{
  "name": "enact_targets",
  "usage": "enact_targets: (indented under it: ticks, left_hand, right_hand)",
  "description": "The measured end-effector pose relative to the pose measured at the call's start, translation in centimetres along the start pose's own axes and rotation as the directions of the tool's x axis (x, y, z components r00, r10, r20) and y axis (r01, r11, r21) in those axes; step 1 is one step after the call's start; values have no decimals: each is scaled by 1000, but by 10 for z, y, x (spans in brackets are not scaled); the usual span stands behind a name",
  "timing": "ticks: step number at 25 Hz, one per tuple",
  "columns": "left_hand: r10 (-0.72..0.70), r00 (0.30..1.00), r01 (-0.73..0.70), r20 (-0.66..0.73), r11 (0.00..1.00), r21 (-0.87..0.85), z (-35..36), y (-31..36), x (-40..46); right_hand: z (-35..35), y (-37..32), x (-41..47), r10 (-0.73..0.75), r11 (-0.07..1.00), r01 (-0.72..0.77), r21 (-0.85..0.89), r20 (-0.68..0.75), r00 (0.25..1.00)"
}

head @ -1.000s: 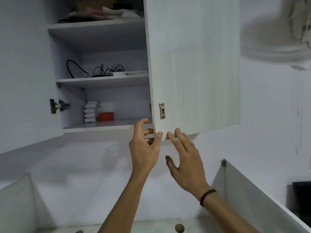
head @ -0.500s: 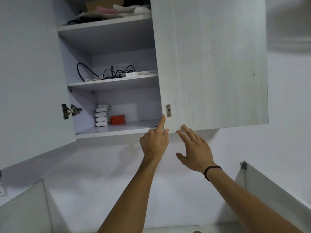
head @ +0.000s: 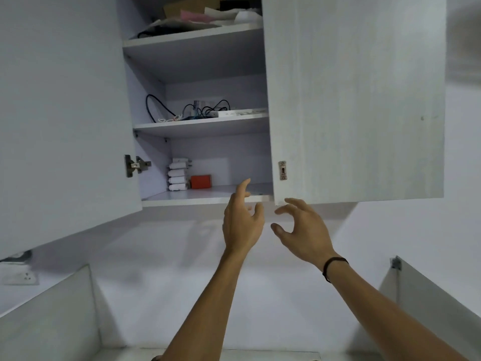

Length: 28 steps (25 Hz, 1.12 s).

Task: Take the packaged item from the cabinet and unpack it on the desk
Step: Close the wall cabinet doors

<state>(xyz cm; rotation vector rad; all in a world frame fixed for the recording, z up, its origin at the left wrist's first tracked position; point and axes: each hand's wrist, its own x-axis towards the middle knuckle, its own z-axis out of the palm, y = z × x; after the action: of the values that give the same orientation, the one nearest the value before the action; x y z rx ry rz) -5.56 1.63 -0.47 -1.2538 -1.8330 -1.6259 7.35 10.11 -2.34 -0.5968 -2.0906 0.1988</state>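
A white wall cabinet (head: 208, 199) hangs above me with its left door (head: 65, 126) swung wide and its right door (head: 356, 100) shut. On the bottom shelf at the back left sit a stack of white packaged items (head: 178, 174) and a small red box (head: 201, 181). My left hand (head: 242, 220) is raised just below the bottom shelf's front edge, fingers apart, index finger pointing up over the edge. My right hand (head: 302, 230) hovers under the right door's lower left corner, fingers curled and apart, holding nothing.
The middle shelf holds black cables and a white power strip (head: 234, 113). Papers and a cardboard piece (head: 203, 11) lie on the top shelf. A wall socket (head: 20, 276) is at lower left. White partition panels (head: 429, 303) rise at both lower sides.
Both hands have dropped slightly away from the right door's lower corner. My view has shifted so the cabinet interior sits more central. The right door stays shut.
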Motion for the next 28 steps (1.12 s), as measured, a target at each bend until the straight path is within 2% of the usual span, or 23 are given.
enact_targets:
  ticks: [1,3,8,10,12,14,15,16,19,23,25,28]
  left_hand:
    - [-36,998,30,-51,993,-118,-15,-3,-7]
    - [-94,984,58,-151,972,-229,-54,-11,-26]
    - [-242,912,171,-331,958,-228,-158,-33,-77]
    - [-358,840,251,-409,923,-292,-202,-47,-94]
    - [-505,731,298,-458,841,-451,-245,-51,-110]
    - [-622,608,276,-493,749,-603,-287,-55,-120]
    - [-642,572,241,-511,727,-643,-307,-54,-122]
    - [-634,566,207,-526,727,-654,-325,-53,-124]
    - [-550,654,138,-519,762,-633,-356,-41,-125]
    - [-490,700,71,-519,771,-632,-338,-17,-146]
    - [-444,714,8,-541,779,-628,-317,-6,-157]
    - [-295,798,-12,-526,864,-503,-276,14,-162]
  right_hand:
    - [2,-14,-1,-27,996,28,88,-9,1000]
    - [10,-51,-5,-102,959,104,263,-19,995]
    - [45,-166,-27,-272,776,190,601,47,961]
    - [61,-211,-38,-338,684,196,702,68,939]
    - [72,-249,-46,-387,609,185,771,85,918]
    - [80,-284,-54,-465,553,190,812,111,878]
    - [83,-300,-56,-510,533,198,822,126,851]
    - [85,-315,-57,-551,518,212,829,133,824]
    - [83,-347,-58,-615,484,262,835,112,780]
    - [67,-351,-69,-595,478,293,828,60,801]
    - [53,-340,-78,-594,493,375,785,-11,804]
    - [30,-306,-84,-511,518,425,742,-129,850]
